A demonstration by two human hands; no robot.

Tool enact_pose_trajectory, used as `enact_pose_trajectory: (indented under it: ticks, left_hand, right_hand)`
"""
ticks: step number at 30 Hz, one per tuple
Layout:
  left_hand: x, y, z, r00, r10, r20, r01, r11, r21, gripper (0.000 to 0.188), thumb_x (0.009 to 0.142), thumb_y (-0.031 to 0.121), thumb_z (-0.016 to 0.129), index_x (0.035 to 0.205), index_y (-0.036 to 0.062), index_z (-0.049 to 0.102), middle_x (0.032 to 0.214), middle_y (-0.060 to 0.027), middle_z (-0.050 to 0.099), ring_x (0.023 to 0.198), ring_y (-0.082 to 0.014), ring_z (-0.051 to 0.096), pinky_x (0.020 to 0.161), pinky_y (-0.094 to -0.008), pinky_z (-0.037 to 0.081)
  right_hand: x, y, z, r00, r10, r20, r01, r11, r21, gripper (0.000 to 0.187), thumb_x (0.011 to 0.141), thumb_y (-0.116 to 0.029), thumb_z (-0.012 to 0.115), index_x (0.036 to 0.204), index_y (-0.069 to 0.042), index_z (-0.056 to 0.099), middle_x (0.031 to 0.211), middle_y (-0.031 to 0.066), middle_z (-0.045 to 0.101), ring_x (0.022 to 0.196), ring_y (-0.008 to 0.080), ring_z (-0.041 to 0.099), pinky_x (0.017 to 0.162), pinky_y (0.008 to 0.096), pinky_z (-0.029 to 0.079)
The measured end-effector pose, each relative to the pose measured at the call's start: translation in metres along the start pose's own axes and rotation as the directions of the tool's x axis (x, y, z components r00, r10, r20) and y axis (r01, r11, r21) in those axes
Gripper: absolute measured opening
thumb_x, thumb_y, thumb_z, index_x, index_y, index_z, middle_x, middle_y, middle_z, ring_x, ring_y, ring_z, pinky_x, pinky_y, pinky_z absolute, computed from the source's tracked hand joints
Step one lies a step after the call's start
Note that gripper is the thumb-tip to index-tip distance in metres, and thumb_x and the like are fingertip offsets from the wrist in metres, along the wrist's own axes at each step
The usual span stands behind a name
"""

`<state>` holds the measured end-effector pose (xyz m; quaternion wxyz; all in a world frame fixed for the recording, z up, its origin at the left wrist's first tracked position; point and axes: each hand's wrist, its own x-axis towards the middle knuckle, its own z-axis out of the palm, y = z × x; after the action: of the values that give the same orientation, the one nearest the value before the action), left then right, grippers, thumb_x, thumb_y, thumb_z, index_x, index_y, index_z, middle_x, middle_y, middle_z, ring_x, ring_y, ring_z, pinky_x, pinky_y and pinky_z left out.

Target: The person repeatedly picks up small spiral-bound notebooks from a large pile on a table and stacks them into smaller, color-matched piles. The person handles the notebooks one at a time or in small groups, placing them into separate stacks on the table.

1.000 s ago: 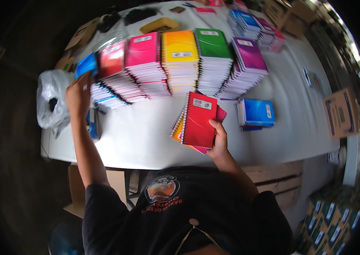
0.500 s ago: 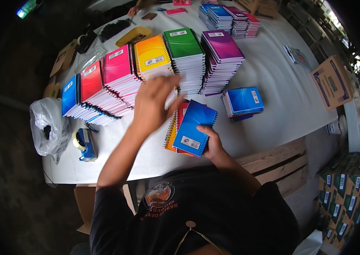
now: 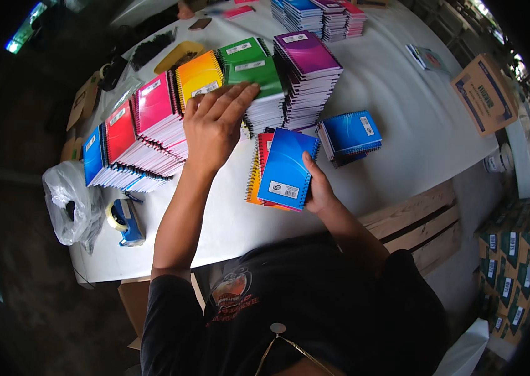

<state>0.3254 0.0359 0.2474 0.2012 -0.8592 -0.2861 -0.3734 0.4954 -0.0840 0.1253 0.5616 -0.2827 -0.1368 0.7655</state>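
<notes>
Fanned notebooks (image 3: 288, 164), blue uppermost, clock centre, above surface (image 3: 230, 222) | 8 o'clock: blue tape dispenser (image 3: 130, 227) | 10 o'clock: left hand (image 3: 215, 128), grip holding green notebook (image 3: 255, 78) partly off green stack (image 3: 265, 114), thumb hidden | 4 o'clock: right hand (image 3: 320, 188), grip closed around fanned notebooks | 2 o'clock: blue-topped stack (image 3: 347, 133), near them

White-covered table (image 3: 412, 128) carried row of spiral-notebook stacks (image 3: 196, 74), left to right: blue, red, pink, yellow, green, purple. Shorter blue-topped stack (image 3: 347, 135) sat right of row; tape dispenser (image 3: 131, 224) stood near left edge; yellow tray (image 3: 166, 61), further stacks (image 3: 302, 20) lay beyond.
</notes>
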Motion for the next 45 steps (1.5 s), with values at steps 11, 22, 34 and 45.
enact_pose_trajectory:
  ticks: [11,22,34,45]
  left_hand:
    - [-0.013,-0.009,-0.013,0.986,-0.151,-0.075,0.148,0.988,-0.052,0.044,0.072,0.005,0.065,0.113,0.0236,0.066,0.111,0.0037,0.067,0.105,-0.0159,0.060,0.087,-0.0340,0.040]
    - [-0.174,0.050,-0.056,0.402,-0.424,0.811,0.726,-0.392,-0.565,0.088,0.074,0.014,0.078,0.143,0.0006,0.025,0.127,-0.0117,0.049,0.118,-0.0220,0.047,0.100,-0.0344,0.037]
    - [-0.242,0.079,-0.004,0.566,-0.485,0.667,0.695,-0.155,-0.702,0.079,0.064,0.003,0.078,0.130,0.0070,0.034,0.116,-0.0081,0.047,0.112,-0.0198,0.049,0.095,-0.0336,0.041]
    - [-0.277,0.052,0.035,0.525,-0.244,0.815,0.851,0.155,-0.502,0.065,0.066,0.011,0.084,0.120,0.0023,0.048,0.109,-0.0076,0.058,0.101,-0.0167,0.058,0.087,-0.0311,0.048]
  right_hand:
    - [0.006,0.018,0.009,0.997,0.011,0.073,-0.016,0.998,0.058,0.077,0.086,-0.058,0.053,0.137,-0.003,0.035,0.128,0.0173,0.050,0.115,0.0284,0.055,0.094,0.0440,0.048]
    - [-0.002,0.055,0.016,0.932,-0.121,0.342,0.307,0.764,-0.568,0.071,0.066,-0.016,0.078,0.127,0.000,0.045,0.113,0.0080,0.057,0.107,0.0176,0.052,0.096,0.0341,0.041]
    - [0.015,0.118,-0.015,0.758,-0.522,0.391,0.626,0.415,-0.660,0.095,0.053,-0.045,0.090,0.124,-0.003,0.043,0.110,0.0081,0.055,0.104,0.0176,0.054,0.092,0.0321,0.043]
    - [0.024,0.136,-0.050,0.863,-0.415,0.289,0.476,0.471,-0.743,0.070,0.053,-0.032,0.093,0.106,-0.002,0.056,0.095,0.0066,0.065,0.089,0.0141,0.063,0.082,0.0307,0.051]
